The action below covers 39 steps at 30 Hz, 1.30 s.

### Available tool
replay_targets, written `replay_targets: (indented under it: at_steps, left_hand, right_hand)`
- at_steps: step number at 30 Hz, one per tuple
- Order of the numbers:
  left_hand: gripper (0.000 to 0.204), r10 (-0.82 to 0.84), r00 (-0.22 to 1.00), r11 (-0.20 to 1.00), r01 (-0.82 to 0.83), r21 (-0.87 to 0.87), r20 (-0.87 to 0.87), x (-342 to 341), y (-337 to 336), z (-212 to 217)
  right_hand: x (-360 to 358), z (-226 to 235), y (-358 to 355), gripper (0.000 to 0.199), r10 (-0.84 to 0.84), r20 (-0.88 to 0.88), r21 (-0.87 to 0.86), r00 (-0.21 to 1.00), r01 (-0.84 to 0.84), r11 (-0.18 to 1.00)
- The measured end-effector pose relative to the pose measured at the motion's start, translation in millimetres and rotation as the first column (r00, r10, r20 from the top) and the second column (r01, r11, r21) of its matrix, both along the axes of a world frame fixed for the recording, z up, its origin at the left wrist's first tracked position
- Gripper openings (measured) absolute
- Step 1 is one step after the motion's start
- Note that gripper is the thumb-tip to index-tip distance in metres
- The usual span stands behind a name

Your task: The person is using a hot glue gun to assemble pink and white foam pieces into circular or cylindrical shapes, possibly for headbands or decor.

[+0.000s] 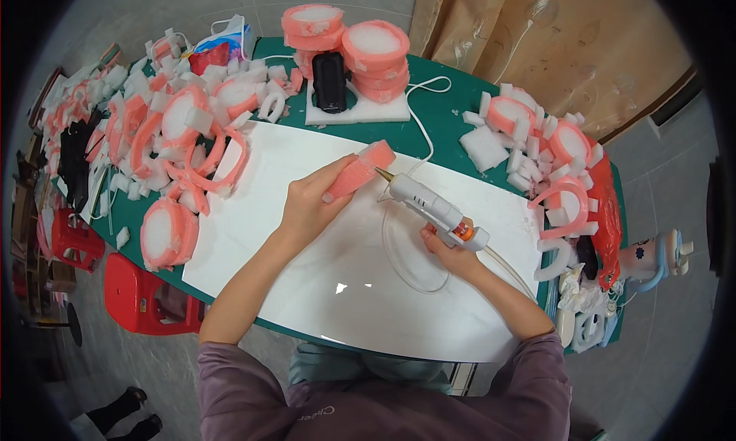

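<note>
Green covers the table [452,138], and the foam crowding both its ends looks loosely heaped; a brushing elbow could tip pieces over the edge. Glossy and stiff, a white sheet [230,218] spans the middle to the near edge; glue drips would probably set on it. Along the left end sprawls a foam heap [184,119], all pink rings, torn strips and white blocks; a smaller heap [563,146] fills the right end. Near the far edge, a stack of spongy pink-rimmed discs [376,46] with white faces might topple if the white cable [425,134] beside it were tugged.

Above the sheet's middle, the right hand [456,261] wraps the handle of a smooth grey glue gun [425,199]; whether the trigger is squeezed, I cannot tell. The left hand [314,203] pinches a porous, block-like pink foam piece [360,172] between thumb and fingers, over the sheet's far half. Smallest is the tapered brass-coloured nozzle [383,174], at or just beside the foam: a slip could burn those fingers, and lingering heat could melt the foam.
</note>
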<state>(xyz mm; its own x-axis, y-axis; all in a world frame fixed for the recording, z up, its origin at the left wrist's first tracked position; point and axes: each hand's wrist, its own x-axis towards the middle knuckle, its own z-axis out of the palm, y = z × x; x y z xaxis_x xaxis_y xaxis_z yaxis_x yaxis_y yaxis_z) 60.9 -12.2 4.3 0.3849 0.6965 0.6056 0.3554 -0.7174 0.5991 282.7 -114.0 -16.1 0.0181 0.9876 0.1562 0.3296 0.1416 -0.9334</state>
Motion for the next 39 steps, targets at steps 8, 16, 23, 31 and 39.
replay_targets:
  at_steps: [8, 16, 23, 31, 39]
  left_hand:
    - [0.048, 0.055, 0.998, 0.995, -0.055, 0.079, 0.006, -2, 2, 1]
    - [0.05, 0.14, 0.99, 0.957, -0.133, 0.259, -0.012, -8, 8, 10]
    - [0.04, 0.284, 0.953, 0.941, -0.298, 0.161, 0.103, -19, 16, 2]
    - [0.051, 0.218, 0.976, 0.957, -0.217, 0.194, 0.016, -16, 19, 9]
    - [0.052, 0.189, 0.982, 0.956, -0.185, 0.226, 0.005, -18, 19, 11]
  right_hand:
    - [-3, 1, 1, 0.003, 0.001, 0.01, 0.006, 1.0, -0.001, 1.0]
    - [-6, 12, 2, 0.013, 0.056, 0.007, 0.018, 0.998, -0.056, 0.998]
    - [30, 27, 33, 0.023, -0.182, 0.037, -0.194, 0.983, 0.186, 0.963]
    - [76, 16, 69, 0.031, -0.474, 0.331, 0.108, 0.816, 0.467, 0.878]
    - [76, 9, 82, 0.026, -0.513, 0.289, 0.211, 0.809, 0.469, 0.858]
